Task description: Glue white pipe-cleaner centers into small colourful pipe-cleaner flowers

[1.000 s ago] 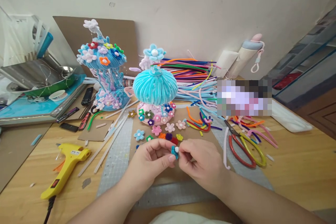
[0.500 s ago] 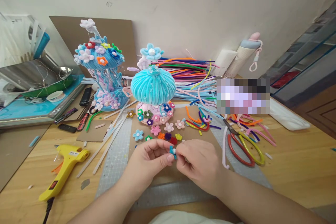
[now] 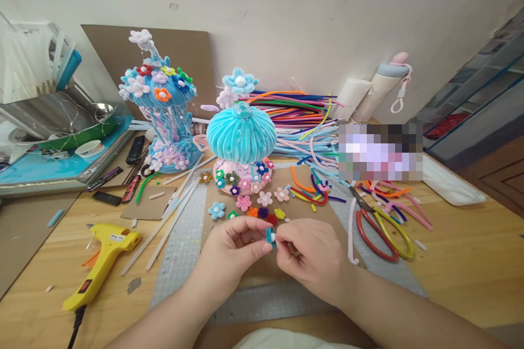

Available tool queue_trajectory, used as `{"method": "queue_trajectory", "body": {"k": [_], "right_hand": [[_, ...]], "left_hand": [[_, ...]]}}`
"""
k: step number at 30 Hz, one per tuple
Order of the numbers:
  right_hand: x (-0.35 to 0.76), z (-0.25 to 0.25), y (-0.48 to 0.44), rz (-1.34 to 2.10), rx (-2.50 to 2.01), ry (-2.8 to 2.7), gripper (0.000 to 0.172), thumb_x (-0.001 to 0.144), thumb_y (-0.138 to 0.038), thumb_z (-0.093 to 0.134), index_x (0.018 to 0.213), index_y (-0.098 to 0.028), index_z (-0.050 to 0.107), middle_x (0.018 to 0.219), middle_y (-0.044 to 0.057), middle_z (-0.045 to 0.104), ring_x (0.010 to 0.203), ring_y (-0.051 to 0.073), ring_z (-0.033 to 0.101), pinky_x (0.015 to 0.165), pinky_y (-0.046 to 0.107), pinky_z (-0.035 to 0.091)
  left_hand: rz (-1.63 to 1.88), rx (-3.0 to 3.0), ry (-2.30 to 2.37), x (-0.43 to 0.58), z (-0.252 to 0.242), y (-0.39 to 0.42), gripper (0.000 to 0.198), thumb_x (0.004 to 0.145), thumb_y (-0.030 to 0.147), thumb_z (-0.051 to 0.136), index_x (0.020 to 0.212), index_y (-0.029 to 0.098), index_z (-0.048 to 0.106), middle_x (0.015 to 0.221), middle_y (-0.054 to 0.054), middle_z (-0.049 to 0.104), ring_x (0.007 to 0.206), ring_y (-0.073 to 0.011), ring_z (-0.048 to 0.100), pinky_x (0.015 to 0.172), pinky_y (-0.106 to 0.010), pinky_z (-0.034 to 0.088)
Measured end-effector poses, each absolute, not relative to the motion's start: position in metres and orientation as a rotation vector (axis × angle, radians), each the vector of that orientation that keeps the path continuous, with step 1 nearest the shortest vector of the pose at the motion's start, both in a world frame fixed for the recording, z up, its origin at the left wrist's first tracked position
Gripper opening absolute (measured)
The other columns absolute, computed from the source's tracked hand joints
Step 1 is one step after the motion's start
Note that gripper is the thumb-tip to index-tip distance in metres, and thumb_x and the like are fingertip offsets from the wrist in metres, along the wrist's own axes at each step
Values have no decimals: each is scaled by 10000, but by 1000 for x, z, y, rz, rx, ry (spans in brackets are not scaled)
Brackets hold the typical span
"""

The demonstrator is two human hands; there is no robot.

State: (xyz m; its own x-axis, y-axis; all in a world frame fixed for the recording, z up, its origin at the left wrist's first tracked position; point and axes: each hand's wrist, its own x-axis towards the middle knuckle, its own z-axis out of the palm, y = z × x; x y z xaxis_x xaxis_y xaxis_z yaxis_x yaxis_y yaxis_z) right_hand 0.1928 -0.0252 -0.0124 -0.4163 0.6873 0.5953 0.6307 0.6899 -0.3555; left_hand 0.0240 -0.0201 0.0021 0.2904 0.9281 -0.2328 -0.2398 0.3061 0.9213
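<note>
Here's the left hand (image 3: 235,248), thumb and fingertips pinching a small blue flower (image 3: 269,235) low over the cardboard (image 3: 262,277), its white centre turned to the right hand (image 3: 313,256)! That one's fingers curl in tight right beside the white centre; whether they grip it, I can't tell. Just beyond sits a pink flower (image 3: 244,203), near the turquoise dome (image 3: 241,133), with scissors (image 3: 369,210) lying off to the right.
</note>
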Motion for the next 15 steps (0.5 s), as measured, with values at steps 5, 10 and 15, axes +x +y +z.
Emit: {"method": "queue_trajectory", "body": {"k": [5,10,15], "right_hand": [[192,-13,-25,155,-1013,-2168,154,815,-110,459,694,-201,483,566,-38,498,529,106,456,548,243,299],[193,-9,-30,451,-1035,-2013,73,807,-135,491,795,-207,485,627,-44,513,533,96,468,546,224,338],[193,-7,-30,1060,-1110,-1671,127,906,-272,406,814,-203,460,651,-35,488,492,87,451,462,203,351]], "left_hand": [[956,922,947,24,2,-20,196,601,152,790,783,177,722,763,-12,738,732,-145,659,703,-236,515],[967,906,934,22,4,-19,200,632,186,784,820,165,721,781,-28,735,749,-147,652,735,-252,517],[961,861,840,22,3,-19,190,663,174,769,844,169,712,782,-10,712,692,-107,620,667,-215,517]]}}
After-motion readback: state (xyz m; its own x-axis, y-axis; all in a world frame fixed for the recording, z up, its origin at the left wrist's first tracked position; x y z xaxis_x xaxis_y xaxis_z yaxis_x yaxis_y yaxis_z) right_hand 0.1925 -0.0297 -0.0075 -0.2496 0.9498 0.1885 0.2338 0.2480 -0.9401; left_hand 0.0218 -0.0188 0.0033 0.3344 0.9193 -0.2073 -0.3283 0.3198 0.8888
